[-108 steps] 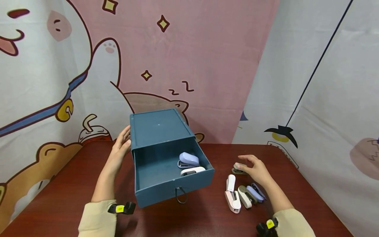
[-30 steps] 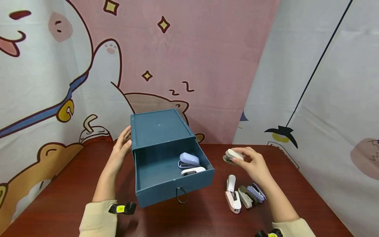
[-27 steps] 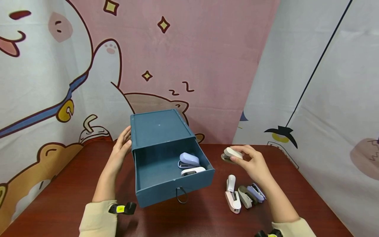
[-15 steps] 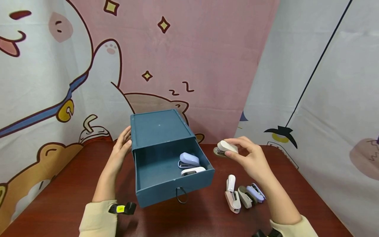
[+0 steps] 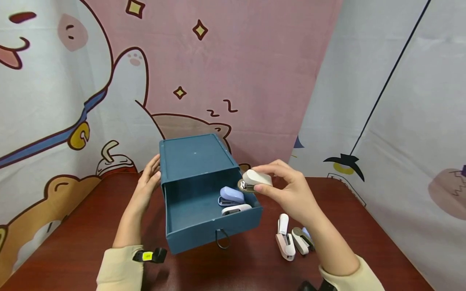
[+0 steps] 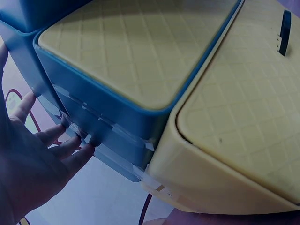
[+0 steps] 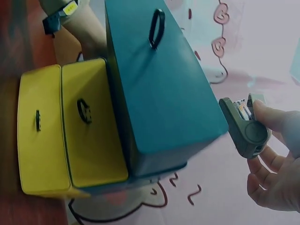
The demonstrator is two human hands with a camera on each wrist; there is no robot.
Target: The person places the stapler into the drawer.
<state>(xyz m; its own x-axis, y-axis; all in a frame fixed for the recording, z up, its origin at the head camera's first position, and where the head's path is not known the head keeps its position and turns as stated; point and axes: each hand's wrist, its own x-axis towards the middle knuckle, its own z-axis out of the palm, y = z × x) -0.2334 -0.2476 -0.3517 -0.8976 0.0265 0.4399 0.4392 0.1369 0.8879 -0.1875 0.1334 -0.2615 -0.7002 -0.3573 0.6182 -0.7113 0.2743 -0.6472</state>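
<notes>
A white stapler with a grey-olive base (image 5: pixel 257 178) is pinched between the thumb and fingers of my right hand (image 5: pixel 293 194). It hangs over the right edge of a pulled-out blue drawer (image 5: pixel 189 208). Inside that drawer lie a purple stapler (image 5: pixel 234 195) and a white one (image 5: pixel 236 209), both toward the right. My left hand (image 5: pixel 147 190) rests its extended fingers against the left side of the blue drawer cabinet (image 5: pixel 198 157). The left wrist view shows those fingertips (image 6: pixel 77 159) along the taped blue side wall.
Right of the drawer on the table (image 5: pixel 218 270) stand a pink-and-white stapler (image 5: pixel 286 244), a grey one (image 5: pixel 300 241) and a purple one, partly hidden by my right arm. Yellow drawers (image 7: pixel 89 140) with black pulls sit beneath the blue drawer. A printed cloth (image 5: pixel 255 72) hangs behind.
My right hand has picked the white stapler up off the table and carried it left to the drawer's right edge. The left hand and the drawer stay put.
</notes>
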